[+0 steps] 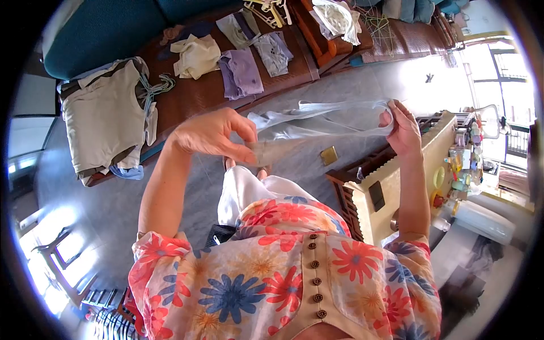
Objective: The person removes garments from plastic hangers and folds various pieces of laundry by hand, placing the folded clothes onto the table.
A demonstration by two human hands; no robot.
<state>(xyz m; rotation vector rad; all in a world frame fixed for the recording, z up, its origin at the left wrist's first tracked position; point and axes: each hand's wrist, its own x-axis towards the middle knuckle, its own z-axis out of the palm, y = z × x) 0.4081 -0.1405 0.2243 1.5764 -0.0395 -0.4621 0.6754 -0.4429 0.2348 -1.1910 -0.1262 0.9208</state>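
Observation:
A thin, pale grey-blue garment (328, 122) is stretched in the air between my two hands, above the grey floor. My left hand (218, 133) pinches its near left end between thumb and fingers. On the other side my right hand (403, 129) grips the far end, with its fingers curled over the edge. The cloth is partly see-through, so I cannot make out its exact kind. Beyond it, a folded purple garment (242, 73), a grey-lilac one (273, 55) and a cream one (196, 56) lie on the brown sofa (294, 73).
Light vests (105, 113) with hangers (157, 85) are piled at the sofa's left end. More hangers (269, 12) and a white garment (338, 21) lie at the back. To the right, a cloth-covered table (362, 218) bears a dark phone (376, 196) and several small items.

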